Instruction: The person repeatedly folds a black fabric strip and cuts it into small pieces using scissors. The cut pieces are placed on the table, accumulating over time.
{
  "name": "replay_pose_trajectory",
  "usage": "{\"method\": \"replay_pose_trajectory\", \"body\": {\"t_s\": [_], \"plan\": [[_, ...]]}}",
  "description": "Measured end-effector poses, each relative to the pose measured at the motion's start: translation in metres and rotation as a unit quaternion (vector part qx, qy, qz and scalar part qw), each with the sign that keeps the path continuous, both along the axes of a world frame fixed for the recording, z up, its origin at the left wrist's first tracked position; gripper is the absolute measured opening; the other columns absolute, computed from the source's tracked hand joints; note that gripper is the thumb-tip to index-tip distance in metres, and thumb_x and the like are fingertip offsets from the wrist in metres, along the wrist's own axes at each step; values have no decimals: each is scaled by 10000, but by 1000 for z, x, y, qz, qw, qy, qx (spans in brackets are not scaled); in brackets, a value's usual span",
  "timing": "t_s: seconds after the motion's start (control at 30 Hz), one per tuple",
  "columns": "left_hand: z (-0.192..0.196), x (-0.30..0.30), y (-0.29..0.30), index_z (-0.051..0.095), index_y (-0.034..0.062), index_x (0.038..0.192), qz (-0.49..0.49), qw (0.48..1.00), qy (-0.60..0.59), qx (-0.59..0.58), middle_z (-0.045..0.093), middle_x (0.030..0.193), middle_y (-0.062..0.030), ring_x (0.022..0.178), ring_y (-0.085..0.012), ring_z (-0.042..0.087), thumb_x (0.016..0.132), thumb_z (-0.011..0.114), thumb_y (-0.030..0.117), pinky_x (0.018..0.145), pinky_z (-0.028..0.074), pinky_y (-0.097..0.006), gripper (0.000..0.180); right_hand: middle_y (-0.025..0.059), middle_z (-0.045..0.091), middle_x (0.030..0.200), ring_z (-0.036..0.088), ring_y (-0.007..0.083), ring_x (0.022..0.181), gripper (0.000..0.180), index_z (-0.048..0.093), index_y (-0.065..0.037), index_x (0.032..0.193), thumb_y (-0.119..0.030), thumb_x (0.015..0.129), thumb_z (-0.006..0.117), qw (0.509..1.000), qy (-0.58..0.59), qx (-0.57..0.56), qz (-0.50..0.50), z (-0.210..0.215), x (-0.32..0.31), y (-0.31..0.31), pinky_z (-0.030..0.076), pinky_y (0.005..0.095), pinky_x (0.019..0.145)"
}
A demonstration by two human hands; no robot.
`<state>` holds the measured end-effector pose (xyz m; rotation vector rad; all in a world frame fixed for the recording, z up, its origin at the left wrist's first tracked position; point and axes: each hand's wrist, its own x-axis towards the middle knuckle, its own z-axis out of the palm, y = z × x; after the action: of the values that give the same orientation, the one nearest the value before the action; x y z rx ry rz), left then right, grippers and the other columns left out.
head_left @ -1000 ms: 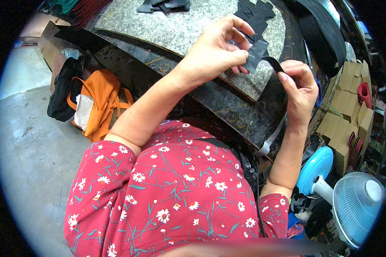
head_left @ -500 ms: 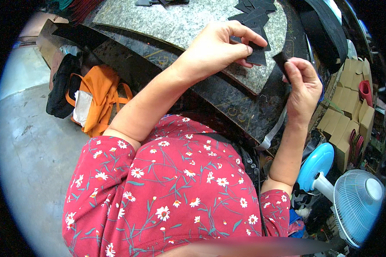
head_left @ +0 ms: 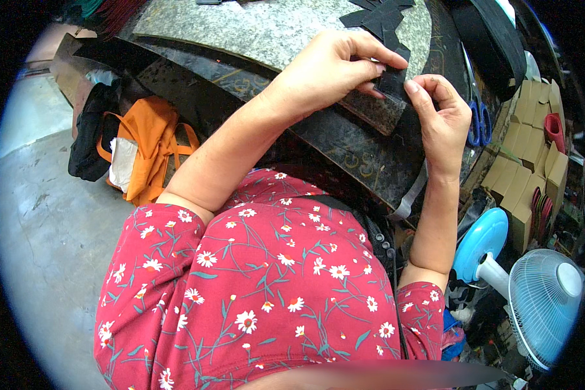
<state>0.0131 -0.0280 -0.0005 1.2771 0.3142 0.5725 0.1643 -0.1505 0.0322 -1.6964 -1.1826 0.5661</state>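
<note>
Pinching a small black flat cut-out piece between left hand and right hand, both closed on it at the edge of the speckled grey stone surface, likely mid-aligning; next calls for steady fingertip pressure.

From my feed, the small black cut piece is half covered by the left hand, so I cannot make out its full shape. The fingers of the right hand hide its lower edge. The pile of black cut shapes runs off the top edge. The blue-handled scissors are too small to tell open or closed. A blurred band crosses the bottom.
</note>
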Motion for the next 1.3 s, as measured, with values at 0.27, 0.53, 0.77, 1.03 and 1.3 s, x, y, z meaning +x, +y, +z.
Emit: {"method": "replay_pose_trajectory", "body": {"t_s": [0.27, 0.53, 0.77, 1.03, 1.3], "plan": [[-3, 3, -4, 702, -10, 1040, 70, 996, -5, 49, 641, 1008, -88, 763, -123, 642, 835, 479, 29, 710, 545, -249, 306, -34, 623, 770, 519, 26, 708, 102, 663, 2, 857, -96, 872, 685, 999, 41, 9, -20, -1, 1, 1, 419, 177, 655], [-6, 5, -4, 703, -5, 1043, 59, 997, -4, 47, 645, 976, -87, 762, -125, 642, 822, 499, 61, 705, 538, -248, 308, -35, 626, 762, 521, 24, 708, 121, 666, -2, 843, -116, 862, 700, 999, 17, -16, -28, -5, -1, 3, 425, 179, 658], [-10, 7, -5, 704, 7, 1050, 61, 996, -18, 67, 646, 950, -56, 792, -106, 630, 812, 649, 94, 727, 518, -235, 260, -28, 632, 758, 534, 33, 710, 124, 667, -2, 836, -117, 852, 709, 1000, -3, -17, -24, -5, -1, 3, 440, 192, 669], [-6, 5, -9, 699, 12, 1061, 68, 997, -19, 20, 651, 909, -65, 821, -110, 626, 797, 678, 93, 758, 517, -250, 277, -8, 649, 761, 554, 45, 717, 141, 654, -8, 809, -124, 830, 732, 999, -25, -11, 20, 0, -1, 3, 457, 209, 678], [7, 3, -13, 681, 51, 1078, -3, 995, 19, 98, 562, 827, 29, 794, -65, 511, 757, 740, 77, 723, 458, -220, 327, 74, 643, 807, 629, 213, 791, 309, 654, -61, 913, -269, 726, 786, 958, -286, -30, -4, 20, 31, -12, 500, 336, 724]]}}
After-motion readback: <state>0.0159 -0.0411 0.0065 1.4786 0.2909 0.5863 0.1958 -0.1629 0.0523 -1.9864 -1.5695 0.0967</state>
